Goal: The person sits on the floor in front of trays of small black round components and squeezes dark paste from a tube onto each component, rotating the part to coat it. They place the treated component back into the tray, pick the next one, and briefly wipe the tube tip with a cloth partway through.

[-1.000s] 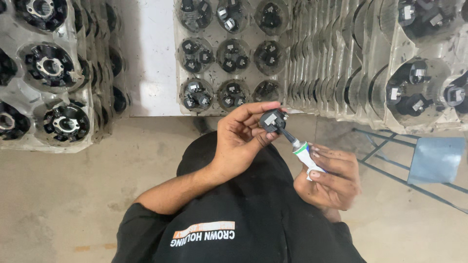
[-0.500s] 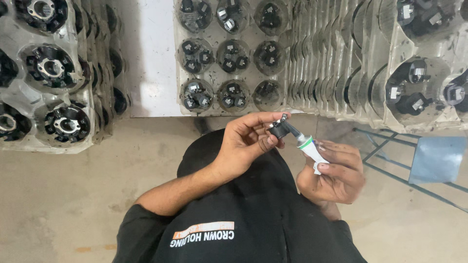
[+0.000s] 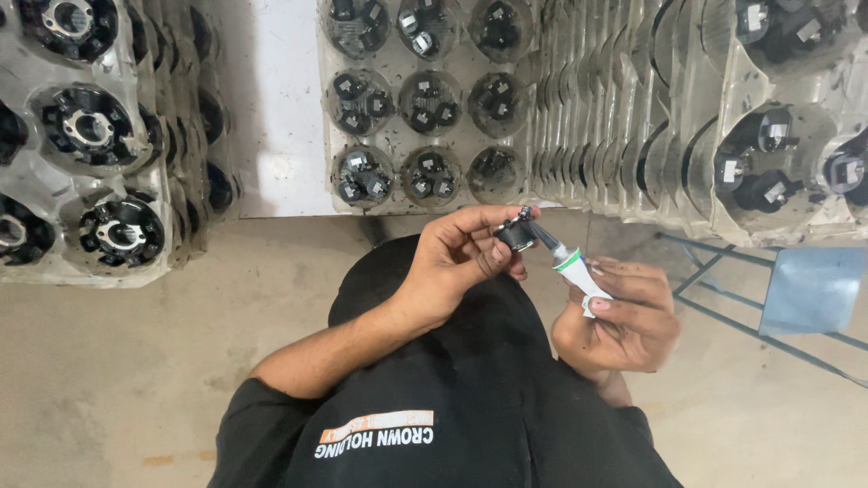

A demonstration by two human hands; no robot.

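Observation:
My left hand [image 3: 452, 264] pinches a small round black part [image 3: 516, 238] between thumb and fingertips, held up in front of my chest. My right hand [image 3: 626, 318] grips a small white tube [image 3: 580, 276] with a green band and a dark, thin nozzle. The nozzle tip touches the top of the black part. My black shirt fills the lower middle of the view under both hands.
A clear plastic tray [image 3: 380, 194] of round black parts stands straight ahead. A stack of similar trays [image 3: 136, 262] lies at the left, and more trays [image 3: 705, 181] stand on edge at the right. A metal stool with a blue seat [image 3: 811, 289] is at the right, on a concrete floor.
The black part has turned a little in my left fingers and both hands have drifted slightly right. The tube's nozzle stays against the part.

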